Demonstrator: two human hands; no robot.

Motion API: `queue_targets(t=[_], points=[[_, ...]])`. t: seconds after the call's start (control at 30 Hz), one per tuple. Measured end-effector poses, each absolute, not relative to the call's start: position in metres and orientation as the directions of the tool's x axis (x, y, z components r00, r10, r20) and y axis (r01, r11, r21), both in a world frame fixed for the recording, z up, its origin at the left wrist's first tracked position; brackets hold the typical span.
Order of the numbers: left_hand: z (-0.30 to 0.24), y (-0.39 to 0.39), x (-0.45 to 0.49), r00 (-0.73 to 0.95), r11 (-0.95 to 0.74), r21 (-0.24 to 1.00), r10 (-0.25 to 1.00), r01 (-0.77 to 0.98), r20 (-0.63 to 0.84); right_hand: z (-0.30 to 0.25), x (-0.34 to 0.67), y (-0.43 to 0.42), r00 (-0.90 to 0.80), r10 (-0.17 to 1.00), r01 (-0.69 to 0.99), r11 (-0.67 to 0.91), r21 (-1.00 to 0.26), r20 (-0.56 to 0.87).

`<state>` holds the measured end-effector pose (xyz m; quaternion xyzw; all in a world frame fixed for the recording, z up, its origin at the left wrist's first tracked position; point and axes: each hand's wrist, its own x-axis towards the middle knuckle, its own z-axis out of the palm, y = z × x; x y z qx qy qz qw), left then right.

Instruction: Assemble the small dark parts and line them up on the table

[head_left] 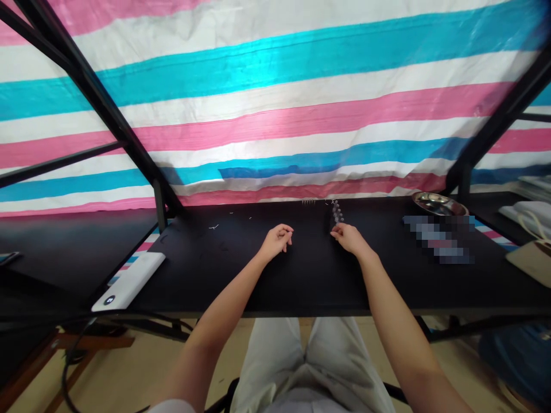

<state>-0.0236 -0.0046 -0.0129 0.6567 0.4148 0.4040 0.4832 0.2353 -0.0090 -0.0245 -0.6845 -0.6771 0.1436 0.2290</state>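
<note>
My left hand [276, 240] rests on the black table [301, 275], fingers curled into a loose pinch; what they hold, if anything, is too small to make out. My right hand [348, 236] lies a little to the right, fingers pinched at the lower end of a small strip of clear bead-like pieces [336, 213] that stands up from the tabletop. A short row of tiny metal pins [308, 202] lies just behind, near the table's far edge.
A steel dish [438, 203] sits at the back right, a blurred-out patch in front of it. A white power bank [129, 281] lies at the left edge. Black frame posts [160, 206] rise at both sides before a striped tarp [275, 103].
</note>
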Motion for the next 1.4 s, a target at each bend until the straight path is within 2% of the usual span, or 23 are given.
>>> queue_targets(t=[0.27, 0.43, 0.5, 0.63, 0.77, 0.93, 1.23, 1.4], points=[[-0.019, -0.001, -0.025, 0.367, -0.225, 0.955, 0.919, 0.193, 0.142, -0.026, 0.248, -0.011, 0.175, 0.981, 0.882, -0.121, -0.455, 0.078], [-0.023, 0.0, -0.027, 0.39, -0.282, 0.912, 0.908, 0.298, 0.153, -0.024, 0.255, -0.013, 0.192, 0.981, 0.858, -0.149, -0.491, 0.037], [-0.022, -0.001, -0.028, 0.397, -0.378, 0.832, 0.893, 0.407, 0.211, -0.025, 0.262, -0.014, 0.206, 0.978, 0.845, -0.166, -0.508, 0.024], [-0.019, -0.007, -0.027, 0.439, -0.545, 0.56, 0.837, 0.624, 0.326, -0.027, 0.272, -0.015, 0.217, 0.976, 0.831, -0.181, -0.526, 0.007], [-0.022, -0.014, -0.019, 0.524, -0.59, 0.398, 0.807, 0.702, 0.272, -0.023, 0.27, -0.016, 0.227, 0.974, 0.838, -0.202, -0.507, -0.012], [-0.027, -0.016, -0.007, 0.608, -0.62, 0.331, 0.779, 0.711, 0.154, -0.016, 0.265, -0.019, 0.229, 0.972, 0.836, -0.224, -0.502, -0.052], [-0.026, -0.013, 0.035, 0.697, -0.729, 0.258, 0.683, 0.633, 0.219, -0.015, 0.264, -0.02, 0.217, 0.975, 0.849, -0.212, -0.483, -0.047], [-0.022, -0.011, 0.053, 0.721, -0.742, 0.227, 0.669, 0.631, 0.182, -0.017, 0.263, -0.021, 0.211, 0.977, 0.864, -0.198, -0.463, -0.025]])
